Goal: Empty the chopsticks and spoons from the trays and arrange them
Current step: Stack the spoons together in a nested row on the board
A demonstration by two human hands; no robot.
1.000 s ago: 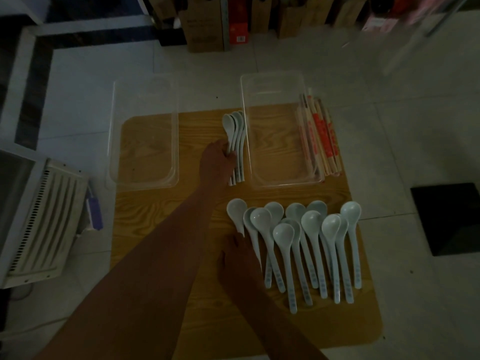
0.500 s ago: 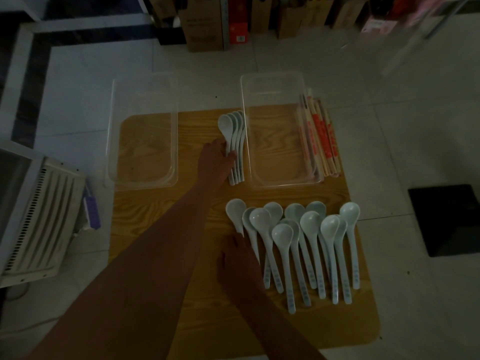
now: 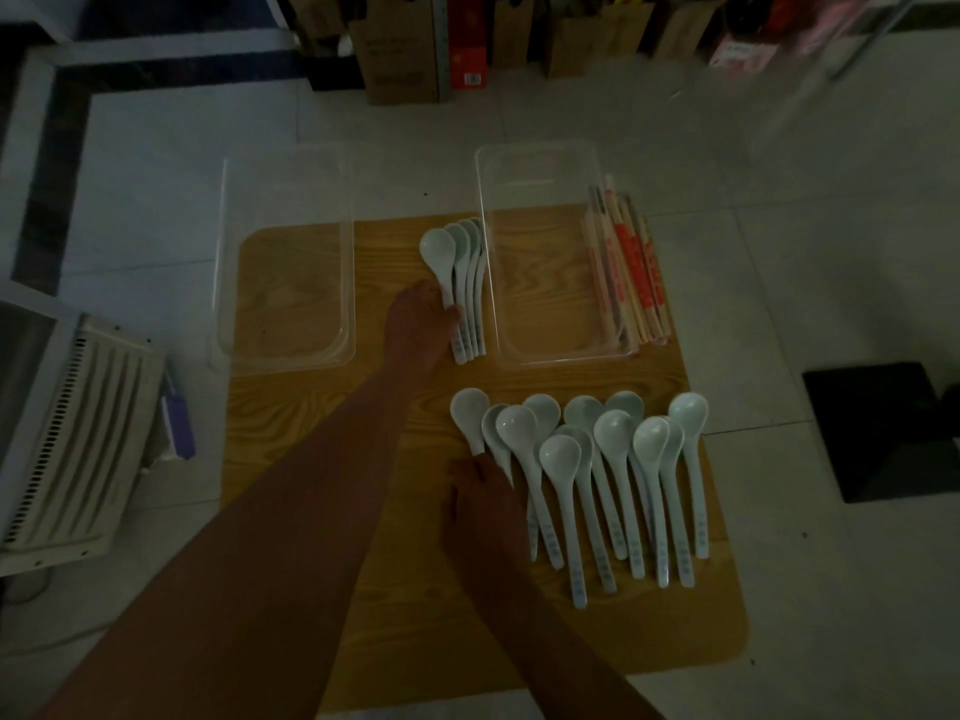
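Note:
A small stack of pale ceramic spoons (image 3: 467, 283) lies on its side on the wooden board (image 3: 311, 407), between two clear plastic trays. My left hand (image 3: 418, 330) grips the stack at the handles, thumb over the leftmost spoon. Several more spoons (image 3: 597, 459) lie fanned in a row across the near part of the board, bowls pointing away. My right hand (image 3: 483, 506) sits at the left end of that row, fingers curled over the handle of the leftmost spoon (image 3: 470, 415). Paper-wrapped chopsticks (image 3: 631, 272) lie bundled against the right tray's outer wall.
The left tray (image 3: 228, 262) and right tray (image 3: 488, 262) overhang the board's far edge and hold nothing. A white appliance (image 3: 67, 439) stands at the left. Cardboard boxes (image 3: 400, 54) line the far floor. A dark mat (image 3: 883, 433) lies to the right.
The bowl of the leftmost spoon in the stack has swung a little to the left under my left hand. My right hand has stayed on the near row.

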